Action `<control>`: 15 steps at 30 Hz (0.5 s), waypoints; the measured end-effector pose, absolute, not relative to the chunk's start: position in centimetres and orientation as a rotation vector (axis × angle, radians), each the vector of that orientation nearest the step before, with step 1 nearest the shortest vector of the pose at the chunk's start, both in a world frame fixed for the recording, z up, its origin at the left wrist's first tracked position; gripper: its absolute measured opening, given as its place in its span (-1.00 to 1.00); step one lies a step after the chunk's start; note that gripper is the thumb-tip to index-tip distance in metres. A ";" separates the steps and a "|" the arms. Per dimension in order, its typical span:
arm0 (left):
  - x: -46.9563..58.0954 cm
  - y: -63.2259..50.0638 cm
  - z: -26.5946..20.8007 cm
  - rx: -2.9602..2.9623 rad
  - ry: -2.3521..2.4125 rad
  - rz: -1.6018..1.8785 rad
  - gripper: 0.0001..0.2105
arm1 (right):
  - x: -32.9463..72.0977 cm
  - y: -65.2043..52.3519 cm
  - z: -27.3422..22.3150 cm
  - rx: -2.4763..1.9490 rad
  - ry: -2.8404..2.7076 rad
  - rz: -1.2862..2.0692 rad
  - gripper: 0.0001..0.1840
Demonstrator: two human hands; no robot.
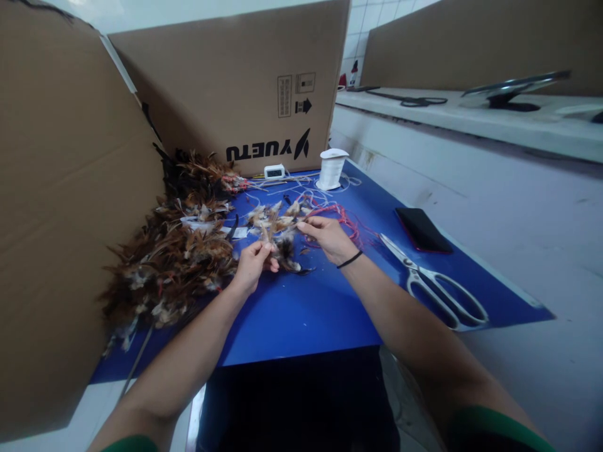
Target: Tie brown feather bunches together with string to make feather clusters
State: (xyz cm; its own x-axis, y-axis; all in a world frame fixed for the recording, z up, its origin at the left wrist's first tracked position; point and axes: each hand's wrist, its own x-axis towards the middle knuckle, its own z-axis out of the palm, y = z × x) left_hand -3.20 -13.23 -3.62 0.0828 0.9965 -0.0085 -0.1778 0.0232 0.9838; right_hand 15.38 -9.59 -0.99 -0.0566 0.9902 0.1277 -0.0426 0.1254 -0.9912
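My left hand (254,262) pinches a few pale brown feathers (267,233) upright between thumb and fingers. Closed at the fingertips, my right hand (326,237) is just to the right, beside the loose feathers; whatever it grips is too small to make out. Under and behind both hands lie dark, fluffy feathers (285,248) and a small cluster of cream and brown feathers (264,215). Red string (346,220) lies tangled behind my right wrist, which wears a black band. A large heap of brown feathers (188,257) fills the left side of the blue table (301,320).
Scissors (431,279) lie partly open at right, near a dark phone (423,230). At the back stand a white spool (332,169) and a small white digital device (274,172). Cardboard walls (226,81) close off the back and left. A white ledge (443,119) runs along the right.
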 end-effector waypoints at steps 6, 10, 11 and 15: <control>-3.2 -13.5 -3.1 1.240 1.174 1.379 -0.73 | 15.5 -9.7 -0.3 -0.961 -1.294 1.137 -0.74; -3.3 -13.5 -2.6 1.198 1.109 1.527 -0.73 | 15.2 -10.2 -0.2 -0.966 -1.306 1.222 -0.76; -3.3 -13.5 -2.5 1.165 1.078 1.565 -0.73 | 15.1 -10.4 -0.1 -0.977 -1.322 1.246 -0.75; -3.1 -13.7 -2.5 1.122 1.009 1.524 -0.71 | 14.4 -11.1 -0.1 -1.013 -1.388 1.320 -0.73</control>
State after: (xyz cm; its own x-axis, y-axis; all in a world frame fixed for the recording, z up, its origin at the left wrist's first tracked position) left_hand -3.06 -13.69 -2.49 -0.1208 0.9766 0.1781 -0.2170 -0.2010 0.9552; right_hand 14.37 -11.07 -0.14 -0.2200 0.9717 0.0856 -0.0360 0.0796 -0.9962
